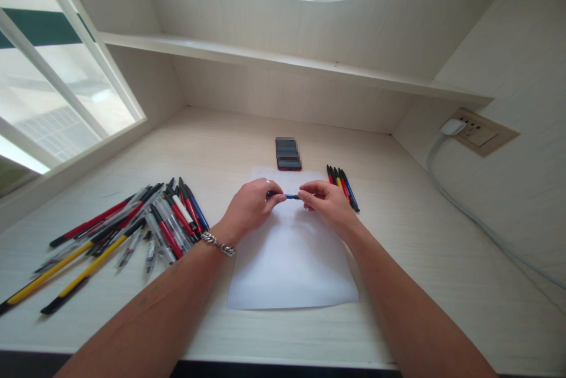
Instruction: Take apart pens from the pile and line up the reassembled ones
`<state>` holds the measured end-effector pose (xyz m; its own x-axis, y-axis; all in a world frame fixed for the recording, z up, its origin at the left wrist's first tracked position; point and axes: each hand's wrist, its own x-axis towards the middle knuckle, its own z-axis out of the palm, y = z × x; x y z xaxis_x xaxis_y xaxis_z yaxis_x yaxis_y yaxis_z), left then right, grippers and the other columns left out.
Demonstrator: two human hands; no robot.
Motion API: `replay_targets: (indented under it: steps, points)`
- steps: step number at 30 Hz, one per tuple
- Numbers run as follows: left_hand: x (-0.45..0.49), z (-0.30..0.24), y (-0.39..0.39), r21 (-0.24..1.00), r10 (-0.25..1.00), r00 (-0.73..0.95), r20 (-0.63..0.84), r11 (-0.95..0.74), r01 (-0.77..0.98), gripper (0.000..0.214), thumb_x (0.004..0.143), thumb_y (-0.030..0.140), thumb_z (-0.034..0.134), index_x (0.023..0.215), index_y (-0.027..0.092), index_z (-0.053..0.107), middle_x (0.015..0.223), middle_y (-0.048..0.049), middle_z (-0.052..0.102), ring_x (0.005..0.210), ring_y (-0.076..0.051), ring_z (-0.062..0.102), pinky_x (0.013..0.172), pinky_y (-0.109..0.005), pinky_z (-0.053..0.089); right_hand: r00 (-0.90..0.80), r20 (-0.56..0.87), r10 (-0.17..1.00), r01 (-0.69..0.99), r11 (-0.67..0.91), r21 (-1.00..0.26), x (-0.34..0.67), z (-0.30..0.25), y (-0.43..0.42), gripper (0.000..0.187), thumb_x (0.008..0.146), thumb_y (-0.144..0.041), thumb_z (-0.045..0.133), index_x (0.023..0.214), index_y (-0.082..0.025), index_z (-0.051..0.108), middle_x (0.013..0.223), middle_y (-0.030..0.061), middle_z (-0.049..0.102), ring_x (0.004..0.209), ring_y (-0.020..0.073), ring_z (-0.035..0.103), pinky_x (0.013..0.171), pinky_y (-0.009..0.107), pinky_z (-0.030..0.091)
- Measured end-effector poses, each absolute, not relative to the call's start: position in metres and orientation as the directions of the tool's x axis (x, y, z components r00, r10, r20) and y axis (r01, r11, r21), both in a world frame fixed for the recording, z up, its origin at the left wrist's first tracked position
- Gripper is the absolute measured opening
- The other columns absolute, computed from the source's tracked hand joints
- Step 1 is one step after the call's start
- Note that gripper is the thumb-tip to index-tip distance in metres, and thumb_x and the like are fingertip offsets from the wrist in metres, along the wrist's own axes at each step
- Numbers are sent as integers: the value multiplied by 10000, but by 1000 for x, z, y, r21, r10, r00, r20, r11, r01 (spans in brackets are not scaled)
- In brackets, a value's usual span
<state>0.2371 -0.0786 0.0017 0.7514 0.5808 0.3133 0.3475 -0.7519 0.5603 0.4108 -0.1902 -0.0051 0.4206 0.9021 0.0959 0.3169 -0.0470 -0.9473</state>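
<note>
A blue pen [289,196] is held level between both hands, just above a white sheet of paper [292,260]. My left hand [250,207], with a ring and a chain bracelet at the wrist, pinches the pen's left end. My right hand [327,201] pinches its right end. Only the short blue middle of the pen shows between the fingertips.
A loose pile of several red, blue, yellow and clear pens [132,224] lies left of the paper. A small neat row of pens [342,186] lies right of my right hand. A dark phone [288,154] rests beyond the paper. A wall socket [475,130] with a grey cable is at right.
</note>
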Motion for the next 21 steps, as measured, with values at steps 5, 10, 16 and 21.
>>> replay_targets:
  steps: [5, 10, 16, 21]
  points:
    - [237, 1, -80, 586, 589, 728, 351, -744, 320, 105, 832, 297, 627, 860, 214, 685, 839, -17, 674, 791, -172, 594, 720, -281, 440, 408, 18, 913, 358, -142, -923, 411, -6, -190, 417, 837, -553, 537, 806, -168, 696, 618, 26, 641, 497, 117, 522, 463, 240, 376]
    - [236, 3, -80, 560, 581, 745, 328, -755, 343, 154, 853, 330, 597, 872, 222, 706, 838, -23, 679, 803, -181, 598, 717, -286, 433, 378, 72, 923, 403, -94, -910, 410, -4, -193, 286, 817, -441, 603, 757, -176, 692, 621, 14, 633, 546, 121, 541, 501, 236, 393]
    - [238, 4, -79, 509, 582, 778, 237, -756, 411, 293, 903, 404, 494, 905, 226, 726, 849, -43, 694, 816, -200, 610, 714, -296, 421, 386, 129, 914, 410, -44, -911, 413, -8, -192, 199, 754, -359, 682, 850, -187, 713, 727, 30, 678, 661, 150, 596, 619, 273, 463]
    - [239, 3, -79, 470, 582, 786, 207, -764, 442, 382, 929, 442, 415, 879, 207, 711, 833, -54, 693, 776, -200, 607, 667, -295, 401, 416, 157, 896, 393, -21, -919, 412, -8, -190, 188, 685, -274, 739, 856, -198, 716, 851, 41, 711, 785, 175, 641, 730, 301, 499]
